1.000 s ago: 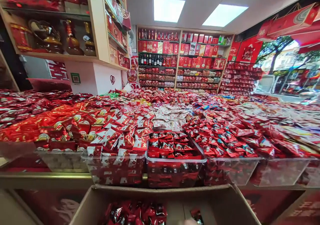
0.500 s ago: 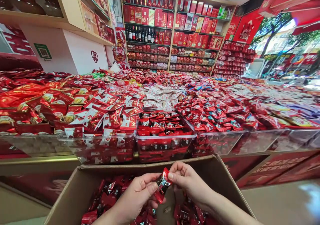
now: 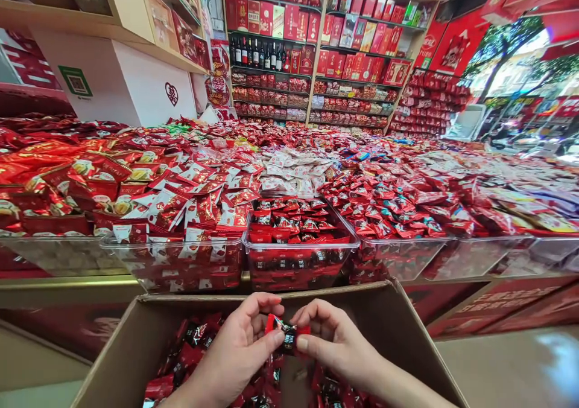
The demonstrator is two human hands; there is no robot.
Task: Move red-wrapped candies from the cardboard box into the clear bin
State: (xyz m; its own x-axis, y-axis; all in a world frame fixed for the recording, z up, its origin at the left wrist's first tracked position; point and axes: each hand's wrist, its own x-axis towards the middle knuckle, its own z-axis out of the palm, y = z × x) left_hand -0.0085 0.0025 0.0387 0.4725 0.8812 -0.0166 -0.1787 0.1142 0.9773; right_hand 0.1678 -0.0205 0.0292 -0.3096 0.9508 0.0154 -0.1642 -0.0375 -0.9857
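Your left hand and right hand meet at the lower middle of the frame, both reaching forward over the open cardboard box. Your fingers are curled in, thumbs and fingertips pinched on a small red-and-black candy, one hand at each end of its wrapper. The candy sits between your hands, just above the box, which has more of the same wrapped candies loose inside. Just beyond the box, at the centre of the frame, a clear bin on the surface is filled with matching sweets.
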